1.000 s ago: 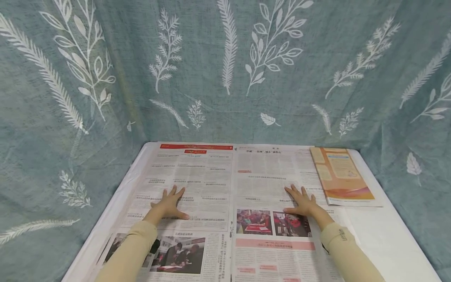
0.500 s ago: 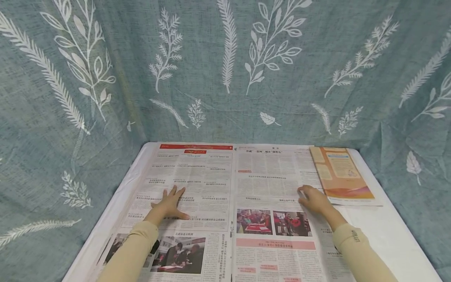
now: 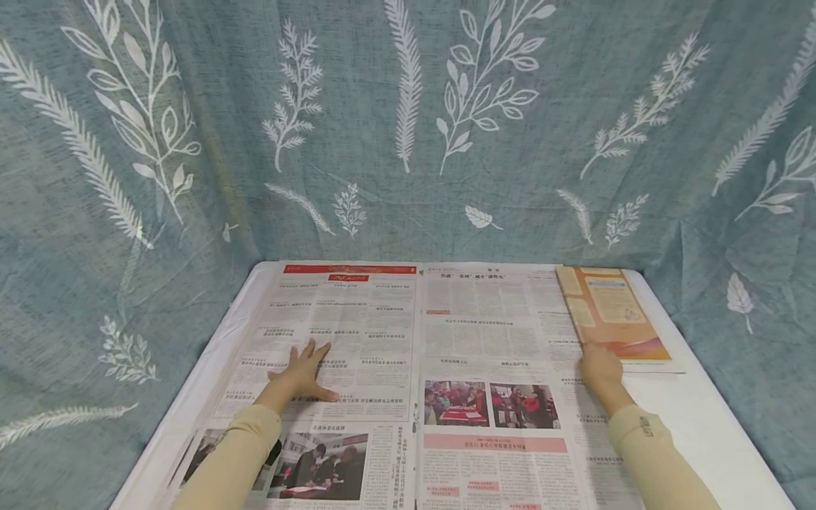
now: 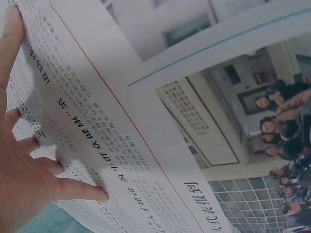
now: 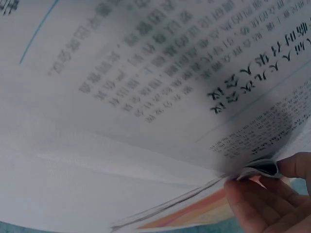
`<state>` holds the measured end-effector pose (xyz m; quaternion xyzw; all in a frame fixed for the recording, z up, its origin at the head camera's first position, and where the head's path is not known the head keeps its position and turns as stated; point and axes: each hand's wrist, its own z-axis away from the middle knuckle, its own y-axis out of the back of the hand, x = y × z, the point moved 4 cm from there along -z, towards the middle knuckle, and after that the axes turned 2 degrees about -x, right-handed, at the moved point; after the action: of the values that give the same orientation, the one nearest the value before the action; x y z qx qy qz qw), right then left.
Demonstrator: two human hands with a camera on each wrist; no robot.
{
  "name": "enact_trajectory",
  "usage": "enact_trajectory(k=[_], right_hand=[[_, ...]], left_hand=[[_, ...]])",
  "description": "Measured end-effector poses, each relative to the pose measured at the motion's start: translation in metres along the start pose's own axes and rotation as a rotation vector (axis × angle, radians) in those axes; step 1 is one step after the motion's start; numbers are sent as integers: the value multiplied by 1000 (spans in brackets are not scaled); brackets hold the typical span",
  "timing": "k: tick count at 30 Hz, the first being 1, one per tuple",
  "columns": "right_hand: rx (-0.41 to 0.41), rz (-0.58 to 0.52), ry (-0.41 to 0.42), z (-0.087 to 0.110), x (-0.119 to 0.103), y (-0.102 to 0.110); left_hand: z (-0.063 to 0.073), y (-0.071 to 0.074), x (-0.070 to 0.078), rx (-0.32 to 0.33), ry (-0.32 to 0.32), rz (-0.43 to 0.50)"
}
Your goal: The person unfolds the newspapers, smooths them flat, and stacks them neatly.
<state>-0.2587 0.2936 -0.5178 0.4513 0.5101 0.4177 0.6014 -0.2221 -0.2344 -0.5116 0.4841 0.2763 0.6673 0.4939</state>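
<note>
Spread newspaper [image 3: 372,336] covers much of the white table. My left hand [image 3: 296,375] rests on its left page with fingers and thumb splayed; in the left wrist view the same hand [image 4: 29,194] touches the printed columns. At the right lies an orange-printed booklet [image 3: 627,315], partly over the newspaper's edge. My right hand [image 3: 602,372] is at the booklet's near left corner. In the right wrist view, thumb and fingers [image 5: 289,165] pinch that corner, whose paper curls up between them. The orange cover [image 5: 197,208] shows beyond it.
A white table surface [image 3: 691,432] shows right of the newspaper. Blue-green cloth with white leaf prints [image 3: 376,142] hangs behind the table and along both sides. Printed photos [image 3: 321,464] lie on the newspaper's near part.
My right hand has lifted from the newspaper's right page, moved right and taken hold of the booklet's corner. My left hand stays spread in place. The head view has shifted slightly.
</note>
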Motion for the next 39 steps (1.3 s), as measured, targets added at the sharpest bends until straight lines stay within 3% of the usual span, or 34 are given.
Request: enact_trajectory(k=[11,18,26,39], right_hand=[[149,-50,53,4,-9,7],[336,-45,215,5,-36,10],[371,-78,368,13,-83,1],[389,-85,502,25,-137,-16]], left_hand=[[0,-1,1,-5,1,-17],[2,1,2,-5,8,-6],[2,1,0,-10,12,-6],[0,-1,0,-16,15,20]])
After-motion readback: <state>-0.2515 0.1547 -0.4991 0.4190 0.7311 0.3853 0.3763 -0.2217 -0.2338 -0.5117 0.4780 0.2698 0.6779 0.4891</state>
